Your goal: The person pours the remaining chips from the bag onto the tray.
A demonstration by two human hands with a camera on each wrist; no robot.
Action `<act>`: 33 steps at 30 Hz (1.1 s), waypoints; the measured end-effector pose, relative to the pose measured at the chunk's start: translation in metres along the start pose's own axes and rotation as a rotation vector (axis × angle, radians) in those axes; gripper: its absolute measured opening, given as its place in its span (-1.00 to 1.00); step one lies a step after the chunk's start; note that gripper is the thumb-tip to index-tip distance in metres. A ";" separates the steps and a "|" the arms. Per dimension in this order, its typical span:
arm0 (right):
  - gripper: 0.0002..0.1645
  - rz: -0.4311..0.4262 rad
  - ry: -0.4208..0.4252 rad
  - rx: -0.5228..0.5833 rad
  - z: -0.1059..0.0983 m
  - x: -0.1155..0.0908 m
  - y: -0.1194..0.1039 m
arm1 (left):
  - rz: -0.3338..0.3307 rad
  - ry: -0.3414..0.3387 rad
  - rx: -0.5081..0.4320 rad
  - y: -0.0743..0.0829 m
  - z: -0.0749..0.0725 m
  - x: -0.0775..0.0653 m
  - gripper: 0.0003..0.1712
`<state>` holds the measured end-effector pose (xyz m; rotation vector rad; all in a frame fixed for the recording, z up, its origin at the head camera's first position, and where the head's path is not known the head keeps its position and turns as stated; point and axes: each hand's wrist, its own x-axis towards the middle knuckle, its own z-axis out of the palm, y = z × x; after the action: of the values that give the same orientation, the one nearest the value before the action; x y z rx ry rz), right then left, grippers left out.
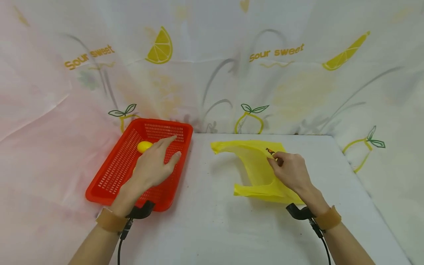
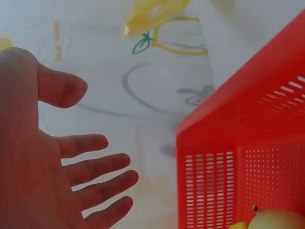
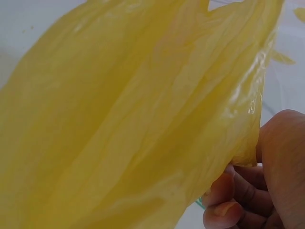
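Note:
A yellow plastic bag (image 1: 261,169) lies on the table's right half, its mouth and two handles facing left. My right hand (image 1: 293,171) pinches the upper edge of the bag between thumb and fingers; the right wrist view shows the stretched yellow film (image 3: 133,105) beside the curled fingers (image 3: 221,191). Over the red plastic basket (image 1: 180,176), my left hand (image 1: 150,165) hovers with fingers spread, holding nothing. Inside the basket sits a yellow fruit (image 1: 144,147), partly hidden by that hand. The left wrist view shows a pale round fruit with a stem (image 2: 276,220) at the basket's bottom.
A white table (image 1: 212,228) carries the basket at left and the bag at right. Behind it hangs a pale cloth (image 1: 205,73) printed with lemons. Each wrist wears a brown strap (image 1: 110,220) with a small black camera and a cable.

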<state>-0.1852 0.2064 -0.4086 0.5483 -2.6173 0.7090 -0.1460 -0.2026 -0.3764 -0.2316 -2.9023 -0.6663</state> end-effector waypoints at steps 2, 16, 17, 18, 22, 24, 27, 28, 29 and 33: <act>-0.83 -0.003 0.001 0.000 0.000 -0.001 0.000 | -0.024 -0.017 0.009 -0.007 -0.001 0.004 -0.27; -0.85 -0.005 0.009 0.005 -0.001 -0.003 0.003 | -0.103 -0.113 0.058 -0.041 -0.008 0.020 -0.24; -0.85 -0.004 0.009 0.006 0.000 -0.003 0.002 | -0.100 -0.119 0.062 -0.041 -0.008 0.022 -0.24; -0.85 -0.004 0.009 0.008 0.001 -0.003 0.002 | -0.098 -0.122 0.066 -0.042 -0.008 0.024 -0.24; -0.86 -0.001 0.011 0.015 0.000 -0.004 0.004 | -0.088 -0.145 0.086 -0.038 -0.002 0.035 -0.22; -0.86 -0.002 0.013 0.018 0.001 -0.004 0.005 | -0.080 -0.161 0.086 -0.036 0.003 0.039 -0.22; -0.86 -0.002 0.013 0.018 0.001 -0.005 0.007 | -0.078 -0.209 0.089 -0.030 0.011 0.043 -0.20; -0.86 -0.001 0.014 0.017 0.001 -0.005 0.007 | -0.080 -0.226 0.091 -0.028 0.014 0.043 -0.20; -0.86 0.000 0.014 0.016 0.001 -0.005 0.007 | -0.080 -0.244 0.094 -0.025 0.017 0.042 -0.20; -0.86 0.004 0.016 0.015 0.000 -0.006 0.009 | -0.078 -0.295 0.107 -0.015 0.029 0.041 -0.20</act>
<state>-0.1841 0.2147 -0.4148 0.5400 -2.6014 0.7323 -0.1920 -0.1982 -0.4006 -0.2206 -3.2331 -0.5255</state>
